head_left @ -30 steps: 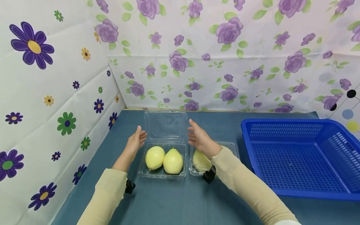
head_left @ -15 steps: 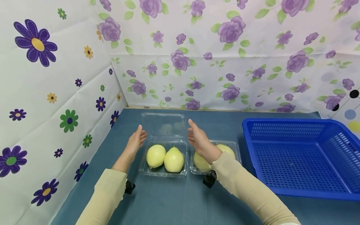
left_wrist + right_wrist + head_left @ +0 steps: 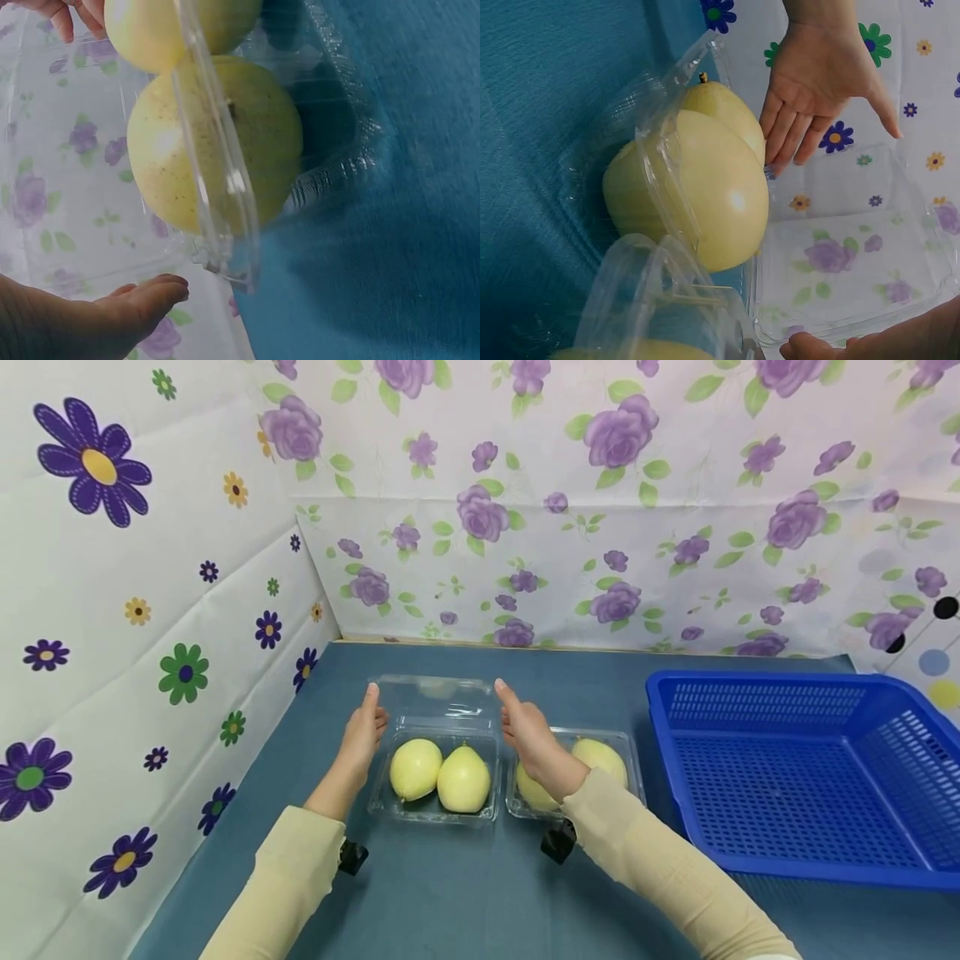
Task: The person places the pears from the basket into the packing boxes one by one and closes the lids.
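Two pale yellow pears (image 3: 462, 779) lie side by side in a clear plastic clamshell box (image 3: 431, 816), whose hinged lid (image 3: 435, 697) stands raised at the back. My left hand (image 3: 362, 727) is at the lid's left side, thumb up and fingers straight. Opposite it, my right hand (image 3: 528, 731) stands at the lid's right side, thumb pointing up. The right wrist view shows the left palm (image 3: 821, 82) flat with fingers extended. Contact between fingertips and lid is hard to make out. The right forearm partly covers a second clear box (image 3: 633, 760) with pears (image 3: 600, 758).
A large blue plastic basket (image 3: 795, 864) stands on the right of the blue-green table (image 3: 450, 893). Behind the table hangs a sheet with purple roses (image 3: 615, 439); another flowered sheet (image 3: 97, 693) covers the left side. Each wrist carries a small black camera (image 3: 558, 842).
The lid has tipped forward, its upper edge now lower in the head view. Both hands have kept beside it, thumbs shifting slightly. The pears stay in place; the head view has shifted slightly.
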`<state>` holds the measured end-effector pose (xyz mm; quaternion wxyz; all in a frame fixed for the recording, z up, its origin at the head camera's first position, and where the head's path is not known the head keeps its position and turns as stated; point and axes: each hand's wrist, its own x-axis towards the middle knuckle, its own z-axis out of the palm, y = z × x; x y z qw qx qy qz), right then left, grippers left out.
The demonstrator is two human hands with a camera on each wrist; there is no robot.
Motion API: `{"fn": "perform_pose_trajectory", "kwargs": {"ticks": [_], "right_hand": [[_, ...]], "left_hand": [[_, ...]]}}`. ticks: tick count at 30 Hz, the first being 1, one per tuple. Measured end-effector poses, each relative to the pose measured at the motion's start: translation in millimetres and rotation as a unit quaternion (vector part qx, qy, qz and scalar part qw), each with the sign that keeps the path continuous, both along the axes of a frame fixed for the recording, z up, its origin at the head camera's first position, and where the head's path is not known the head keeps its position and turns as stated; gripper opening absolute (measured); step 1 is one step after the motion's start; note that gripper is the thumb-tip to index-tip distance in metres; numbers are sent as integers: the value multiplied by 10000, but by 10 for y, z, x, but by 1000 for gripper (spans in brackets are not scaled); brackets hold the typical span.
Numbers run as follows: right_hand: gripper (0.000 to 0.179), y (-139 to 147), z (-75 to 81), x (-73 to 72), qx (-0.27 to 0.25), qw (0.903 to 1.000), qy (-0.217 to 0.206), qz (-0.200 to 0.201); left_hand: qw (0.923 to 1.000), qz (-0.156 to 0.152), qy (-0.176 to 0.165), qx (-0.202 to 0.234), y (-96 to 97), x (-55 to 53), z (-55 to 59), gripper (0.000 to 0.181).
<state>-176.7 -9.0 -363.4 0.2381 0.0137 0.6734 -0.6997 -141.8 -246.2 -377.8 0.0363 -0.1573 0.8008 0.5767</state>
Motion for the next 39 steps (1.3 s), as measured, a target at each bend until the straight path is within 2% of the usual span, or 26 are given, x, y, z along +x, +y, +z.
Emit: {"fn": "perform_pose_trajectory", "kwargs": {"ticks": [5,15,20,23,27,35,39], "right_hand": [[44,-16,-33,14,10,9999,112,-59],[51,-21,-86,58,28,9993,356,-100],[49,-9,-82,92,-6,9993,361,65],[51,-1,-69,137,48,9998,209,35],[76,4,-64,216,254,9996,-80,-30],[75,8,-98,278,463,9985,-179,227],[74,10,-101,333,618,9966,-363,401]], "left_hand": [[9999,155,-36,37,21,21,36,94],[9996,261,-25,40,35,79,32,93],[9998,100,25,-165,19,94,22,91],[9992,25,110,-375,21,104,19,88],[9992,39,181,-353,23,132,15,85],[9990,-57,432,-30,40,223,14,74],[9989,-104,453,7,48,272,3,70]]}}
